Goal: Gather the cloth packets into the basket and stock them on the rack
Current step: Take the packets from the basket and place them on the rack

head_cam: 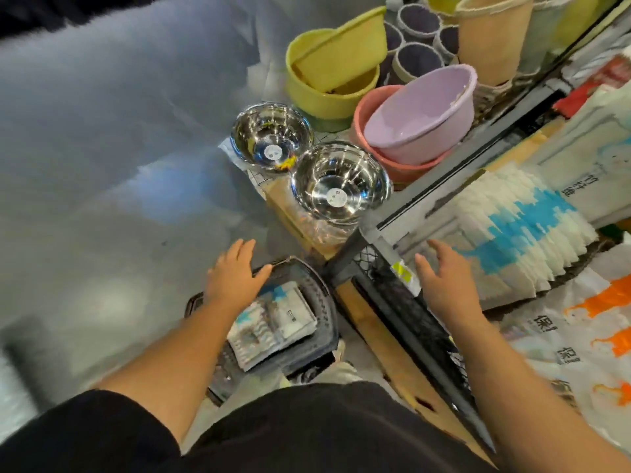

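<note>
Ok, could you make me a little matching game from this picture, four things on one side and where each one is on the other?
Things:
1. lilac basin
2. basket
3. left hand
4. right hand

Places:
A. by the row of packets on the rack
B. nested in the pink basin
C. on the floor, with a packet stack inside
D. over the basket's far rim

Pairs: 1-B, 2-C, 3-D, 4-A

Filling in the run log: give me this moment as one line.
left hand open above basket | packets stacked in basket | right hand open over packet row on rack
</note>
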